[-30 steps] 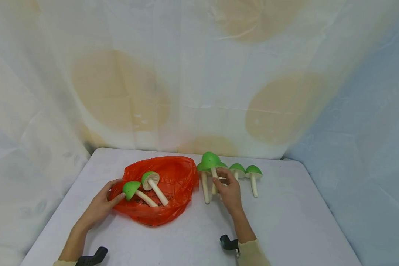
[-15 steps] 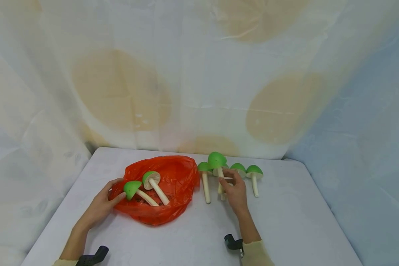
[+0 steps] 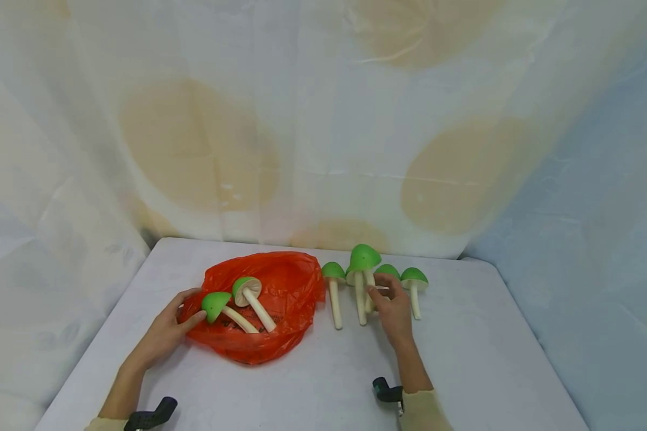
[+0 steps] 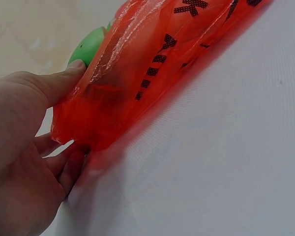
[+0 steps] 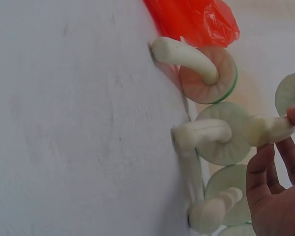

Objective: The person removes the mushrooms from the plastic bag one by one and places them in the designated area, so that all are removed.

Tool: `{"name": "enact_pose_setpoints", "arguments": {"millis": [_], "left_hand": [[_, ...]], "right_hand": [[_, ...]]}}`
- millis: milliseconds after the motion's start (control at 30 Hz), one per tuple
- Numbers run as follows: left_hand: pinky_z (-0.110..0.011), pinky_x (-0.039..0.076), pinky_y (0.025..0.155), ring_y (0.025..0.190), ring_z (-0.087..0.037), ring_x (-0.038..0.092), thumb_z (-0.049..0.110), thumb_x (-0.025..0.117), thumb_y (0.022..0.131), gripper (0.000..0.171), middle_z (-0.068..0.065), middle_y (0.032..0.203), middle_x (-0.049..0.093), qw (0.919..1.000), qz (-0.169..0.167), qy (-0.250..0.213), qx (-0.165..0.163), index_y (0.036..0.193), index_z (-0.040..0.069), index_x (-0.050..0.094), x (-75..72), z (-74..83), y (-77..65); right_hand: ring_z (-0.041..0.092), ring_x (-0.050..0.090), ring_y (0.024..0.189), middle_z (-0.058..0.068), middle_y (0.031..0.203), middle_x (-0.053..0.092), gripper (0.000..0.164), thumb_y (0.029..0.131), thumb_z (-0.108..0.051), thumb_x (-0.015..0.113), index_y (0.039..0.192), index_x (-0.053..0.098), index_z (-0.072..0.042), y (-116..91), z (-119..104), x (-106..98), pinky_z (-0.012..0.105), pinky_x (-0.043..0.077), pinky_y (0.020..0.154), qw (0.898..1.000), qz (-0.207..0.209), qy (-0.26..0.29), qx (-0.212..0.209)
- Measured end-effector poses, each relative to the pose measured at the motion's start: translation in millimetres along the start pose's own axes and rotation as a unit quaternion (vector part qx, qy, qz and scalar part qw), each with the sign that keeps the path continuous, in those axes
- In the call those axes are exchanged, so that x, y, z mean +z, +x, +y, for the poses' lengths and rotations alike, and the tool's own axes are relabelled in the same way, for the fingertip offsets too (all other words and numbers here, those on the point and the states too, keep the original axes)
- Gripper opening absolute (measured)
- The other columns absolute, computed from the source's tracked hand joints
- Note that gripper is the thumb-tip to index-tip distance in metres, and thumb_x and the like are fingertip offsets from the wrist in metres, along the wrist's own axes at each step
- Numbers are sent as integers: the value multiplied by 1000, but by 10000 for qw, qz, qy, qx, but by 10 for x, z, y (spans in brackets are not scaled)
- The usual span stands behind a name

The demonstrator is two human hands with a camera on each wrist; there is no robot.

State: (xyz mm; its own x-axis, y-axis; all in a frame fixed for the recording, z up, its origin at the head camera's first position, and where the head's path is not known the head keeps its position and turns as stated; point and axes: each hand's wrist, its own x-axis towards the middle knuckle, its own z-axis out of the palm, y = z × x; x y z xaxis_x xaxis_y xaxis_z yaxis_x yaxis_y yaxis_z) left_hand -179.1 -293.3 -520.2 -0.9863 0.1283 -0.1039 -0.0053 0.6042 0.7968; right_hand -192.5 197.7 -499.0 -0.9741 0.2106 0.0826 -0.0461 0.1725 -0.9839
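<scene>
A red plastic bag [image 3: 286, 293] lies spread with its mouth open. Its left edge is gripped by my left hand [image 3: 164, 329], the thumb on top against a green mushroom cap [image 4: 88, 46] and the fingers beneath. Inside the bag are two toy mushrooms with pale stems, one on the left [image 3: 214, 305] and one beside it [image 3: 259, 308]. My right hand [image 3: 395, 311] pinches the stem of another green-capped mushroom [image 3: 365, 256] between thumb and fingers. That mushroom is raised above the row on the table, overlapping a mushroom [image 3: 360, 299] behind it.
The row of mushrooms continues with one [image 3: 334, 293] next to the bag and one [image 3: 413, 281] at the right end. Another cap [image 3: 388, 269] shows behind my right hand. A white table [image 3: 490, 359] carries everything, and a spotted curtain [image 3: 334, 149] hangs behind.
My right hand has moved to the right with the pinched mushroom, uncovering more of the row's left mushrooms. My left hand keeps its grip on the bag.
</scene>
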Motion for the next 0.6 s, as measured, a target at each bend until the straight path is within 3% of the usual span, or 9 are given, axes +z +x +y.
{"name": "enact_pose_setpoints", "arguments": {"millis": [400, 600], "left_hand": [[-77, 30, 105, 144, -49, 27, 57, 62, 94, 77, -19, 160, 30, 10000, 6, 3, 13, 155, 22, 32, -7, -13, 11], [-77, 31, 104, 143, -50, 28, 57, 62, 94, 77, -19, 160, 31, 10000, 19, 4, 28, 155, 21, 32, 0, -9, 6]], "right_hand": [[23, 60, 101, 0, 118, 65, 30, 92, -31, 75, 120, 66, -23, 6, 69, -136, 31, 58, 68, 9990, 336, -227, -207], [21, 60, 103, 1, 120, 64, 31, 94, -30, 73, 122, 65, -21, 3, 61, -218, 30, 58, 70, 9983, 406, -378, -171]]}}
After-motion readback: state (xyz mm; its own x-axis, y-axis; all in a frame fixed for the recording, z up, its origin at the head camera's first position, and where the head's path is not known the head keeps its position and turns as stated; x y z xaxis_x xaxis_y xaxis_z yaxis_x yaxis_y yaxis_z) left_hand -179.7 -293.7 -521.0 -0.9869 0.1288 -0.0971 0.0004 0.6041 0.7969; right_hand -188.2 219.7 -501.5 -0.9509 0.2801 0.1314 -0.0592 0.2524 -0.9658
